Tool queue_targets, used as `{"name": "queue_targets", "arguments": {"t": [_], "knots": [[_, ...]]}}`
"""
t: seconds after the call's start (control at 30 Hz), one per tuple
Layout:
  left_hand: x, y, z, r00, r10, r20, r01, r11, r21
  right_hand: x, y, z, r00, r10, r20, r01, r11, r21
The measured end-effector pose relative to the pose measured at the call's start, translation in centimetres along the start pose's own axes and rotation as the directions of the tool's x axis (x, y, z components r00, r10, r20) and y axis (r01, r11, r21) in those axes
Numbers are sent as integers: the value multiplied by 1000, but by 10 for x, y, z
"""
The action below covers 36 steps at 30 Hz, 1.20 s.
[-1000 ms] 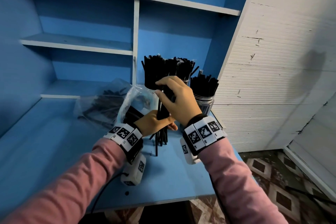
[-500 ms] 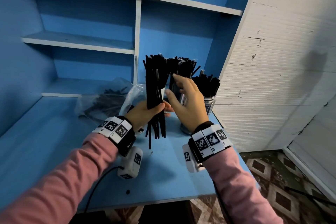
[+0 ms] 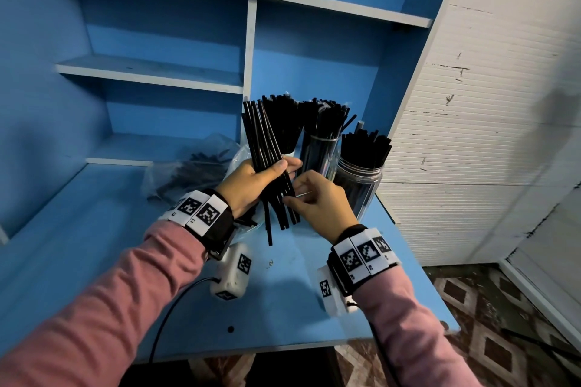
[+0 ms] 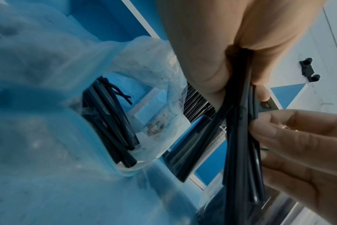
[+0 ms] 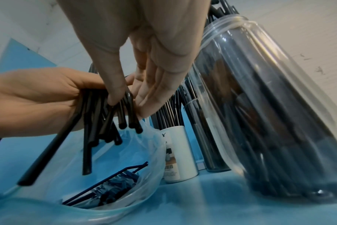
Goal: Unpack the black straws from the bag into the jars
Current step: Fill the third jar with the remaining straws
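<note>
Head view is showing the left hand (image 3: pixel 251 185) squeezing a bunch of straws (image 3: pixel 270 160) in the middle of the frame. The straws are standing nearly upright, tops leaning a little toward the upper left. The right hand (image 3: pixel 317 204) is pinching their lower part with thumb and fingers. The jars (image 3: pixel 358 182) are sitting just right of and behind both hands, already stuffed with straws. The right hand is nearer to them. The bag (image 3: pixel 188 166), at the left, is holding more straws.

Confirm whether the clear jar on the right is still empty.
No, the clear jar on the right already holds a cluster of black straws standing in it.
</note>
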<state>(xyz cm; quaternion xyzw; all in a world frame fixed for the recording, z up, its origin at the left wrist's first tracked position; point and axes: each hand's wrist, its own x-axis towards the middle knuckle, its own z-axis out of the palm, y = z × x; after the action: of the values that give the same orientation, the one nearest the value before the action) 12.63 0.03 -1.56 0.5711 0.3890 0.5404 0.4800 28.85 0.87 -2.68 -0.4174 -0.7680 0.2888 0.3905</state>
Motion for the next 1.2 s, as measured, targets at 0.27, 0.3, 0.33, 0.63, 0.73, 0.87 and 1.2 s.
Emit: {"name": "queue_targets", "arguments": {"t": [0.27, 0.3, 0.33, 0.63, 0.73, 0.87, 1.2], "knots": [[-2, 2, 0, 1000, 5, 16, -4, 999, -47, 1, -3, 2, 991, 68, 117, -76, 995, 67], [-2, 2, -1, 1000, 9, 15, -9, 999, -34, 3, -3, 3, 990, 76, 120, -83, 995, 53], [-2, 2, -1, 1000, 14, 17, -14, 1000, -18, 4, -4, 3, 989, 78, 124, -83, 996, 37], [0, 3, -2, 999, -22, 33, 23, 999, -27, 7, -7, 2, 992, 89, 93, -83, 994, -68], [2, -3, -7, 999, -47, -25, 48, 999, 15, 9, -8, 0, 991, 128, 43, -125, 989, -77], [0, -4, -9, 992, -75, -105, 74, 997, -18, 13, -14, -5, 988, 145, -49, -148, 986, -75], [5, 33, 3, 833, 553, -25, -438, 685, 583, 23, -46, -30, 985, 161, 55, -140, 949, -281]]}}
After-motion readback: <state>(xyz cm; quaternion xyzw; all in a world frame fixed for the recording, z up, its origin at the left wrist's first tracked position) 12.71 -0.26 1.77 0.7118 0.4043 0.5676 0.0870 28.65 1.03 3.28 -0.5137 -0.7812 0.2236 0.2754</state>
